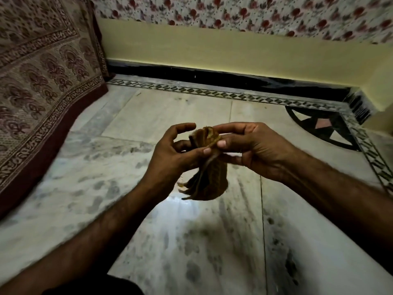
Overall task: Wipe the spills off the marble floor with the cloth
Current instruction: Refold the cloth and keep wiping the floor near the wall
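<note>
Maroon-and-beige block-printed fabric (pixel 42 71) far left of the fingers, draped down with its hem on the floor. White-grey marble floor (pixel 170 107) below, blotched with grey smudges (pixel 102 188) under and to the left of the fingers; darker smear nearer the camera.

Left hand (pixel 170 150) raised above the floor, thumb pressed onto the brown bunched cloth (pixel 207 177), middle fingers curled behind it, index finger arched free above. Cloth pinched between both hands in mid-air, clear of the marble, upper fold poking up between the fingertips, lower end hanging loose beneath them.

Right hand (pixel 259 150) gripping the same cloth, thumb on the front, index finger laid over the top fold.

Black fan-shaped stone inlay (pixel 323 126) right of the fingers, in the floor's corner. Pale yellow wall (pixel 212 50) beyond.
</note>
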Motion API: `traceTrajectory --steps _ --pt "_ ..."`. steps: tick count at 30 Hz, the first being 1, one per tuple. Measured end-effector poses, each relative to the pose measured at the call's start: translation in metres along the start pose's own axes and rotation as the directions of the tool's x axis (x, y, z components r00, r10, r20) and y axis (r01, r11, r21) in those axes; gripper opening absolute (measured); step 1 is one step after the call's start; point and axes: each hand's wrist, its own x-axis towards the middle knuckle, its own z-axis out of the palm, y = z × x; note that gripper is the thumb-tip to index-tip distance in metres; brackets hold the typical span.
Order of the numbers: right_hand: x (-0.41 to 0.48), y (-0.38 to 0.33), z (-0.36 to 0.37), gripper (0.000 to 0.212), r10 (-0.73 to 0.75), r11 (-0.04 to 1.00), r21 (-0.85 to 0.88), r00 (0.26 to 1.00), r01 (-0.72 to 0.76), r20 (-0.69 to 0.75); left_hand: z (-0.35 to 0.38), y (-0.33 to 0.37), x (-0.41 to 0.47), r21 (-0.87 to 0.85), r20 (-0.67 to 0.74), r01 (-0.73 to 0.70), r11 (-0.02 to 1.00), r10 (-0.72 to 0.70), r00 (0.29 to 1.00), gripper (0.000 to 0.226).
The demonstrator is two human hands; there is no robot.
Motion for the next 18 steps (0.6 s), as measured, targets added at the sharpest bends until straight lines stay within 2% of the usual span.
traceTrajectory --steps 6,10,12,14,16,18 --pt "0.011 0.025 -0.005 0.025 0.042 0.998 -0.036 0.996 -0.045 -0.077 -0.004 -0.024 0.01 -0.107 -0.003 0.12 0.987 -0.121 0.993 0.045" --pt "0.012 0.03 -0.007 0.025 0.043 0.994 -0.096 0.996 -0.05 -0.079 -0.005 -0.024 0.008 -0.071 0.016 0.139 0.988 -0.138 0.99 0.035" --pt "0.013 0.011 -0.01 0.025 -0.004 0.993 -0.119 0.997 -0.005 -0.074 -0.012 -0.007 0.016 -0.139 -0.005 0.116 0.983 -0.118 0.993 0.035" --pt "0.017 -0.015 -0.018 0.022 -0.115 0.993 -0.041 0.989 0.112 -0.097 -0.031 0.012 0.03 -0.277 0.003 0.042 0.96 -0.043 0.999 0.036" --pt "0.017 -0.025 -0.024 0.039 -0.158 0.985 0.047 0.981 0.164 -0.11 -0.046 0.021 0.035 -0.347 0.05 0.028 0.937 -0.012 0.999 0.047" --pt "0.017 -0.001 -0.022 0.046 -0.085 0.996 -0.01 0.99 0.085 -0.116 -0.051 0.003 0.025 -0.214 0.076 0.147 0.966 -0.134 0.988 0.048"
